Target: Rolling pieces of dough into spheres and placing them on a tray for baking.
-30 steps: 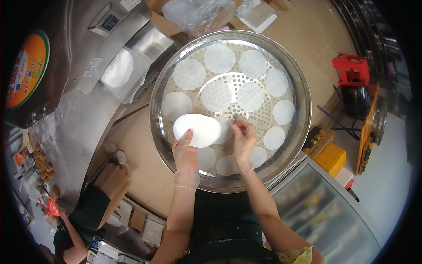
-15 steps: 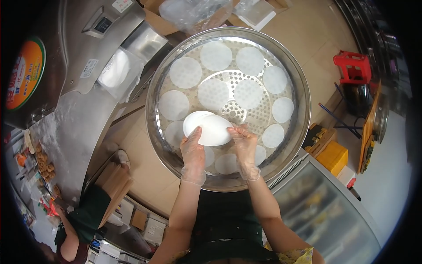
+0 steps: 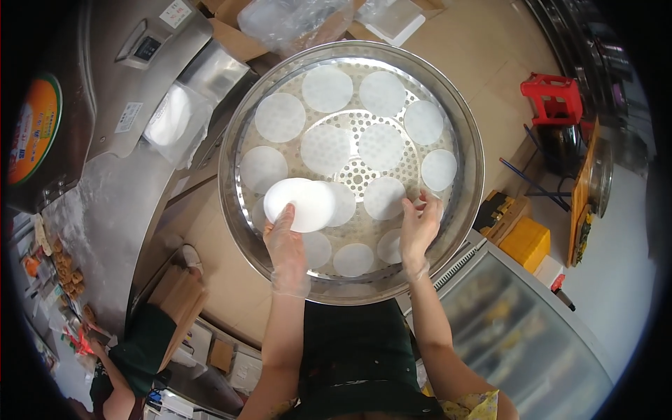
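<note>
My left hand (image 3: 285, 243), in a clear plastic glove, grips a stack of white paper rounds (image 3: 302, 199), thumb on top. The stack is slightly fanned and hangs over the lower left of a large round metal steamer tray (image 3: 231, 126). Single thin rounds lie flat around the tray's perforated base, with more near its middle. One paper round (image 3: 385, 198) lies just left of my right hand (image 3: 421, 227). That hand, also gloved, hovers at the tray's right side, fingers bent and a little apart, with nothing seen in them. Part of another round (image 3: 341, 204) is covered by the stack.
Left stands a steel machine (image 3: 105, 105) beside a floury steel counter (image 3: 105, 203). A co-worker's arm (image 3: 112, 371) shows at lower left. A glass-topped cabinet (image 3: 511, 315) is at lower right, a red stool (image 3: 553, 96) farther off. Plastic-filled cardboard boxes lie beyond the tray.
My right hand has left the stack and moved right. A paper round now lies flat between my hands. My left hand has shifted slightly left with the stack. The whole view has shifted a little.
</note>
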The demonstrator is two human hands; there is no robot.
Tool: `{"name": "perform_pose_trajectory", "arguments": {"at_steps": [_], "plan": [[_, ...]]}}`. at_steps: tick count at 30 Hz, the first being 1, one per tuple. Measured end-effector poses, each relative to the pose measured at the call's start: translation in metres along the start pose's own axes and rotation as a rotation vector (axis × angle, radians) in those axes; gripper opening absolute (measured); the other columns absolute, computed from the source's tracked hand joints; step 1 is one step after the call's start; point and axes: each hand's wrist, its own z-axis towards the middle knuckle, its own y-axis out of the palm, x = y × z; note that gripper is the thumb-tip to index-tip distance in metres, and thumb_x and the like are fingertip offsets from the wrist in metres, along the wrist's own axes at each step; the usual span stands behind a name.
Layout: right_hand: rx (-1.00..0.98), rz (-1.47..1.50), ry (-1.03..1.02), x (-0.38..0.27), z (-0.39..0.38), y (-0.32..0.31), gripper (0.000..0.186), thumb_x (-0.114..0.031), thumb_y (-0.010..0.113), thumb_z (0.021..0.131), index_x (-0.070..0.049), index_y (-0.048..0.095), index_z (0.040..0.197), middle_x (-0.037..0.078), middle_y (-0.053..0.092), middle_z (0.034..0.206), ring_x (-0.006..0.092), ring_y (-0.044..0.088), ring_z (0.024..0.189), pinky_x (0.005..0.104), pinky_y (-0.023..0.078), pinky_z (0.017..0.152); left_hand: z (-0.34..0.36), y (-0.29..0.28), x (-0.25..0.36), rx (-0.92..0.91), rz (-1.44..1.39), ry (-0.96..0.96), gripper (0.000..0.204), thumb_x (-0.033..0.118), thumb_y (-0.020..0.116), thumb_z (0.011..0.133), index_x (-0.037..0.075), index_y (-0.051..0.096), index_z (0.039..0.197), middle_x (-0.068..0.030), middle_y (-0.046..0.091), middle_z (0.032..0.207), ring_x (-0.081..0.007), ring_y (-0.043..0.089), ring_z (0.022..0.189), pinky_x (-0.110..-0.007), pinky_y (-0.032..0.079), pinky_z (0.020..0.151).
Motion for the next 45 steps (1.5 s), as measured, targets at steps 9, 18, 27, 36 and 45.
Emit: {"name": "perform_pose_trajectory", "arguments": {"at_steps": [9,18,27,36,45], "plan": [[-0.741,1.167,0.546,-0.078,-0.068,-0.005,0.056,-0.004,0.06,0.09,0.004,0.038,0.14,0.013,0.052,0.135,0.022,0.048,0.127,0.0369,0.036,0.11,-0.055,0.001,-0.005,-0.17,0.105,-0.116,0.031,0.008,0.069,0.091,-0.004,0.061,0.119,-0.01,0.068,0.111,-0.0152,0.064,0.098,-0.03,0.05,0.09],[-0.648,0.711,0.157,-0.13,-0.081,-0.003,0.034,-0.008,0.061,0.094,0.008,0.055,0.123,0.013,0.067,0.107,0.0173,0.061,0.095,0.0311,0.048,0.086,-0.07,-0.031,0.055,-0.311,0.368,0.036,0.026,0.017,0.064,0.096,-0.001,0.065,0.114,-0.0052,0.069,0.108,-0.0107,0.062,0.098,-0.027,0.048,0.088],[-0.007,0.542,-0.309,-0.267,0.069,0.129,0.032,-0.014,0.072,0.082,0.012,0.065,0.099,0.028,0.069,0.089,0.036,0.069,0.084,0.0415,0.051,0.077,-0.066,-0.191,0.167,-0.144,0.422,0.321,0.02,0.01,0.058,0.099,-0.001,0.063,0.114,-0.0105,0.067,0.112,-0.0176,0.063,0.107,-0.03,0.048,0.098],[-0.029,0.16,-0.641,-0.26,0.092,0.239,0.018,-0.007,0.067,0.082,0.002,0.062,0.097,0.011,0.058,0.075,0.0339,0.057,0.071,0.043,0.048,0.071,-0.106,-0.354,0.201,0.283,0.243,0.26,0.029,0.027,0.06,0.098,0.002,0.065,0.113,-0.0087,0.068,0.108,-0.0194,0.065,0.103,-0.034,0.049,0.094],[-0.129,0.229,-0.815,-0.294,-0.07,0.161,0.024,-0.005,0.057,0.095,0.005,0.059,0.116,0.018,0.067,0.103,0.0305,0.065,0.091,0.0379,0.051,0.084,-0.1,-0.37,0.2,0.425,-0.085,0.244,0.029,0.021,0.059,0.098,0.001,0.065,0.116,-0.011,0.07,0.108,-0.0215,0.066,0.105,-0.033,0.05,0.093]]}}
